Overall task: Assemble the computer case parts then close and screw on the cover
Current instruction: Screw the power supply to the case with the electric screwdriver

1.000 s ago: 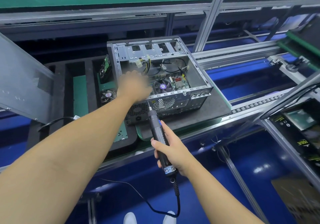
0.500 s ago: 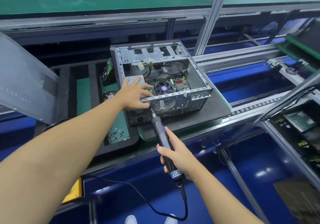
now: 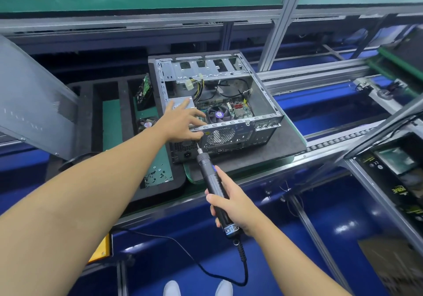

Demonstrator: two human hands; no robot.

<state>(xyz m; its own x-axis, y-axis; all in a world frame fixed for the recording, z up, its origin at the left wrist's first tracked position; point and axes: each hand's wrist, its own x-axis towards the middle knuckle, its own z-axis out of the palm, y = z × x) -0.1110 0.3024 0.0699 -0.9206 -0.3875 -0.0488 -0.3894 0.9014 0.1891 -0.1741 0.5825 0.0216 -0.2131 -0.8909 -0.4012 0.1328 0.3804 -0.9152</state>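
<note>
Has set left hand (image 3: 180,121), fingers (image 3: 183,104) straight, on power supply unit (image 3: 176,101) and raised electric screwdriver (image 3: 211,179), grasped in right hand (image 3: 231,206), to computer case (image 3: 263,103) rear: fastening likely next.

Screwdriver (image 3: 215,181) tip out of sight behind left hand (image 3: 183,121) (side panel (image 3: 34,99) half off-frame).

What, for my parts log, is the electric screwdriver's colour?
Black electric screwdriver, shown best in head view.

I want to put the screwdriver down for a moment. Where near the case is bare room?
The grey mat is bare right of the computer case. The green tray slot left of the fan looks bare too. Crowded: the screw slot, and inside the case.
</note>
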